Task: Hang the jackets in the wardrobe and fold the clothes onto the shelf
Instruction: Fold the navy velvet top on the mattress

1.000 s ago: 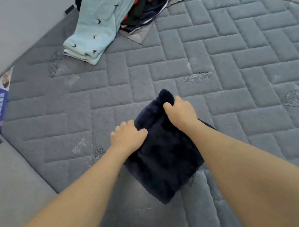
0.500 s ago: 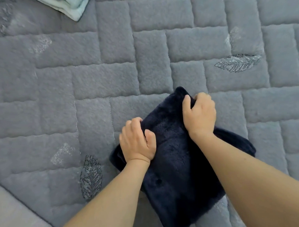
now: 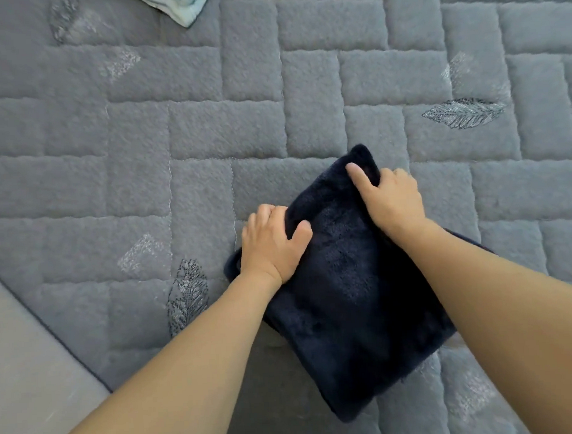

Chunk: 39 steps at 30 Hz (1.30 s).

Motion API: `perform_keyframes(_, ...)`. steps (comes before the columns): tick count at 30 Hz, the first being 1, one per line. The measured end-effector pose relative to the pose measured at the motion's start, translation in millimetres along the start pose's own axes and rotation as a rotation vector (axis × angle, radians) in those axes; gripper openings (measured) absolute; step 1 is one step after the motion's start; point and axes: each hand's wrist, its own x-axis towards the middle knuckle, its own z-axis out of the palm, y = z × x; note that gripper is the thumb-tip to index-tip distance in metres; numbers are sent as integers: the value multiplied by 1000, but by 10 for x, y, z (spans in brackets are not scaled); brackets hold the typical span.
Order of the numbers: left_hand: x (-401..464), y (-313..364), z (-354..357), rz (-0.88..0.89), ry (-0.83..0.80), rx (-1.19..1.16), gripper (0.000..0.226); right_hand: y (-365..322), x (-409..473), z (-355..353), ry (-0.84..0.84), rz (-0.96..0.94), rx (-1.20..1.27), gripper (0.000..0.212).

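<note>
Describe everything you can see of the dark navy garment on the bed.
The navy garment is plush and fleecy, folded into a compact, roughly rectangular bundle lying flat and askew on the grey quilted mattress cover. No sleeves, collar or fastenings show. The left hand grips its left edge, thumb on top, and the right hand pinches its far corner, which bunches up slightly. Both forearms cross it.

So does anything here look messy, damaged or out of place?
Nothing stands out. The dark blue garment lies folded on the grey quilted mattress, gripped by the left hand and right hand. A light blue garment pokes in at the top edge.
</note>
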Motion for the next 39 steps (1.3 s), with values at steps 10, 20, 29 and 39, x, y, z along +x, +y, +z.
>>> perform_keyframes(10, -1150, -100, -1235, -201, -482, -469, 48, -912, -1393, -893, -418, -298, 303, 30)
perform_keyframes(20, -3390, -109, -4509, -211, 135, -318, 52, -3234, -3924, -2397, -395, -767, 600, 18)
perform_keyframes(29, -5806, -718, -6043, -382, 654, -188, 41, -4823, -6360, -2494, -511, -1153, 747, 14)
perform_keyframes(39, -8121, -1142, -6782, -826, 1007, 95, 33, -5584, -8845, -2069, -640, -1408, 867, 17)
